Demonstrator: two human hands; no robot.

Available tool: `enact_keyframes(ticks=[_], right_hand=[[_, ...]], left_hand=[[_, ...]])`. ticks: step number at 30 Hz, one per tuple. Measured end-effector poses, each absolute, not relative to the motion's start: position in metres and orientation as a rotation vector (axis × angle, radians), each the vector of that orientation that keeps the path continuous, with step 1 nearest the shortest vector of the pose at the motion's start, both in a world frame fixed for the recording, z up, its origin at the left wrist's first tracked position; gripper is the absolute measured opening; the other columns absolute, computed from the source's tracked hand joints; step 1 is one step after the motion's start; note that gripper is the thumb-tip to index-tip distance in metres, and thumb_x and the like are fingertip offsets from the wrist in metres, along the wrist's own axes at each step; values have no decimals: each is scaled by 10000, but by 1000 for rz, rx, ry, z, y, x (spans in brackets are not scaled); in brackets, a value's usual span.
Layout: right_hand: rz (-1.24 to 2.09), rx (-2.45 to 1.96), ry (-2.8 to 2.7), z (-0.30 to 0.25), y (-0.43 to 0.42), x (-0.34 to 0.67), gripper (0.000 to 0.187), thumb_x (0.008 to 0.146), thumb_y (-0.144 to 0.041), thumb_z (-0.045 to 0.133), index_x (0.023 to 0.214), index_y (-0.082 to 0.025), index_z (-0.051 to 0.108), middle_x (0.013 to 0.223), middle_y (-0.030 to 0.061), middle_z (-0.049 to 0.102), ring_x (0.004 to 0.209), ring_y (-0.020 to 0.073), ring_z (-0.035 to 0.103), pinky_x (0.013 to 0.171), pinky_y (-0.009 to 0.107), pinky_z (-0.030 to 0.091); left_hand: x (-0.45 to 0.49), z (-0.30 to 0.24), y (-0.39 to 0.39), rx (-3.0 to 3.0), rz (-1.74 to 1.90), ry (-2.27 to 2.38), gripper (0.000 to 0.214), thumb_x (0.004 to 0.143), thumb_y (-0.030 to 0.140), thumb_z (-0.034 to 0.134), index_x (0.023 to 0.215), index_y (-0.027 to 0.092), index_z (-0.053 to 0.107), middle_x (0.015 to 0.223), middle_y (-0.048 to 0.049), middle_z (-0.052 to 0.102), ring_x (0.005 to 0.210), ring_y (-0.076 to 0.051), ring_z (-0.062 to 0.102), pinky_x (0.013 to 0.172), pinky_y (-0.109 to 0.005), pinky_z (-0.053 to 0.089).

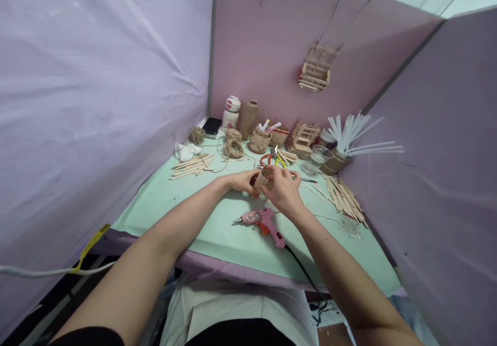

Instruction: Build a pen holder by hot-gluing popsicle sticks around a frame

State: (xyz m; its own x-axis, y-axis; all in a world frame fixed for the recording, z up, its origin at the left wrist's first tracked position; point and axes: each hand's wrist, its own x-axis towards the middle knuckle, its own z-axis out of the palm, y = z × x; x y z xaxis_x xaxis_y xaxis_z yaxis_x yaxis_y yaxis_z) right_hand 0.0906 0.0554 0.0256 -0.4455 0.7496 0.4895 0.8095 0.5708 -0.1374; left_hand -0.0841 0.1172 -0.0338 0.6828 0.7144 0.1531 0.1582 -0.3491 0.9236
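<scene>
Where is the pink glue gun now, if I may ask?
In the head view, the pink glue gun lies on the tabletop, slightly right of centre, nearer the camera than the right hand.

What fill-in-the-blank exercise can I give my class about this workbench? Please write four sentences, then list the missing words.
1. The left hand and the ____ hand are both on the small piece.
2. The nozzle of the pink glue gun points toward the ____ side of the picture.
3. The glue gun's cord is coloured ____.
4. Of the white bottle and the slatted basket, the one hanging is the ____.

Missing words: right; left; black; basket.
</scene>
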Motion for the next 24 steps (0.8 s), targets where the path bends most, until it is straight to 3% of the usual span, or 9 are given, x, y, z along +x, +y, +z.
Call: enact_keyframes(ticks=[12, 18, 24], right_hand=[[-52, -1263, -2284, 28, 59, 85, 357, 732, -129, 506, 1078, -205, 457, 856, 57, 687, 939, 263, 573, 869, 407, 252], [-78, -1265, -2298, 29, 56, 88, 452, 715, -213, 626, 1129, -221, 445, 897, 50, 699, 974, 278, 555, 884, 418, 228], [-92, -1281, -2248, 32, 55, 82, 291, 789, -238, 568, 1065, -222, 476, 786, 23, 686, 929, 256, 570, 870, 408, 233]], left_hand=[[-84, -32, 117, 1832, 663, 650, 662, 531, 176, 788, 1126, 163, 499, 1016, -35, 614, 948, -216, 593, 808, -334, 471], [-85, -35, 118, 1886, 674, 705, 702, 517, 166, 784, 1161, 152, 505, 1043, -42, 611, 989, -233, 580, 830, -335, 460], [-85, -35, 117, 1887, 678, 712, 660, 506, 172, 792, 1106, 150, 519, 1005, -32, 627, 950, -217, 594, 811, -309, 455]])
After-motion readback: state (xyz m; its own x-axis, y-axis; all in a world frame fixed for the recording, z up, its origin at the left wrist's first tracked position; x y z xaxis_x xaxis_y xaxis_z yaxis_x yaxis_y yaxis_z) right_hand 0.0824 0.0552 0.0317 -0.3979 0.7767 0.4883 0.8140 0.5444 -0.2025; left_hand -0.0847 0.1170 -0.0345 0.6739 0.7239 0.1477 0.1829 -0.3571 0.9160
